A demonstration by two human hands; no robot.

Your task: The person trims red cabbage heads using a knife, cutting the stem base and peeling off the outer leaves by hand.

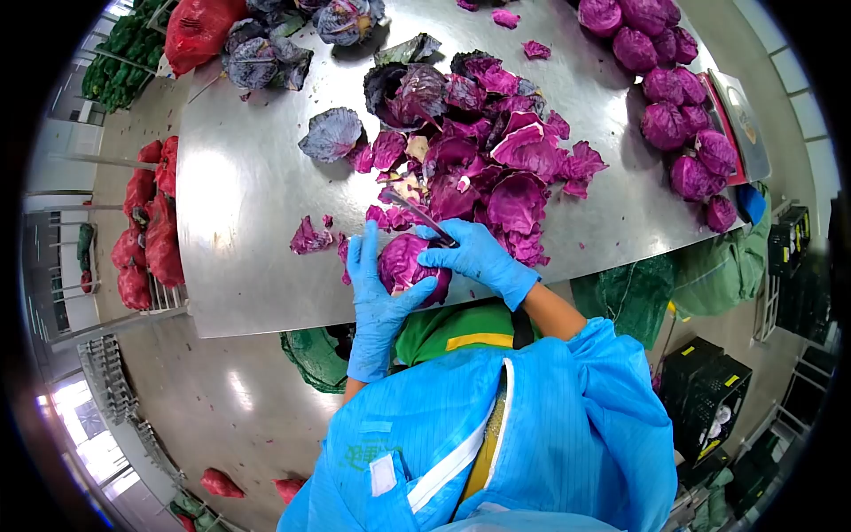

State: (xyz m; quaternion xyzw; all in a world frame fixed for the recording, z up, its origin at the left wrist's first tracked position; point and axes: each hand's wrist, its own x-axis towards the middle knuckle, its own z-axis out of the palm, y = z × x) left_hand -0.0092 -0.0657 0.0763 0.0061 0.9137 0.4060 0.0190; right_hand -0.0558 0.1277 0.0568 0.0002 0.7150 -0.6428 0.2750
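Note:
A trimmed red cabbage head is held at the near edge of the metal table. My left hand, in a blue glove, steadies it from the left, thumb across its near side and fingers stretched up along it. In my right hand, also gloved, is a knife; its blade points up and left over the loose leaves. That hand's thumb rests on the cabbage. Just beyond lies a heap of torn purple leaves, with smaller scraps to the left.
Untrimmed dark cabbages sit at the table's far left. Peeled heads line the right side beside a scale-like device. Red net sacks stand left of the table. Black crates and green sacks are at right.

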